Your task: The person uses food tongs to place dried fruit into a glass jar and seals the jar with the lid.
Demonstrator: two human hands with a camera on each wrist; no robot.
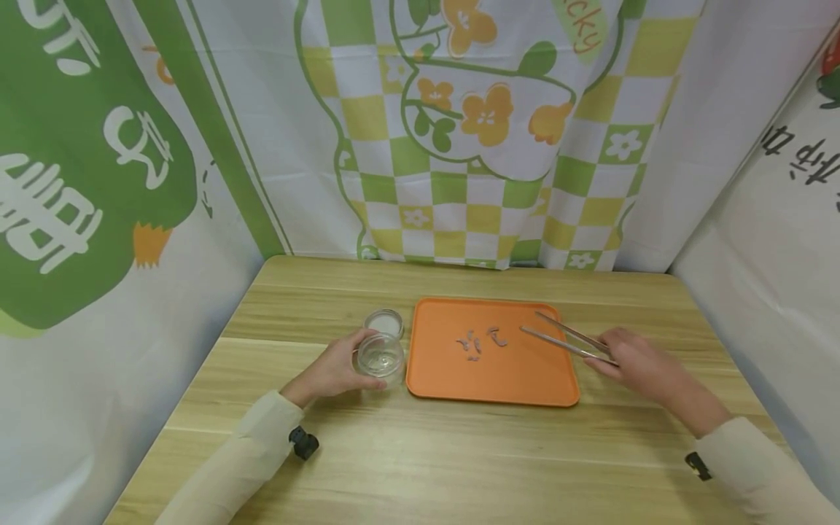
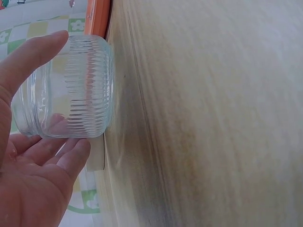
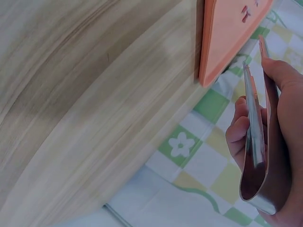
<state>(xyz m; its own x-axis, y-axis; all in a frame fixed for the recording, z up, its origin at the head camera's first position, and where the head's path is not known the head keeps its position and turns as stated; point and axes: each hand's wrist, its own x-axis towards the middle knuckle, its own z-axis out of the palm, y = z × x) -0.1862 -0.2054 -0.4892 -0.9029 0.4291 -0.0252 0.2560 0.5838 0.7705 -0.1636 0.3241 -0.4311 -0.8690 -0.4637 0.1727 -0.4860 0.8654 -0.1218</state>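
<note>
My left hand holds a clear glass jar at the tray's left side, thumb and fingers on either side of it. Ribs run round the lower wall of the jar in the left wrist view, and its base is close to the tabletop. My right hand grips metal tongs, whose tips stand apart over the right part of the orange tray. Several small, curved, greyish-purple pieces lie scattered on the middle of that tray.
Just behind the jar, left of the tray, lies a round, clear-rimmed lid. Everything is on a wood-grain table. A patterned curtain hangs along the table's back edge, and printed cloth closes off the sides.
</note>
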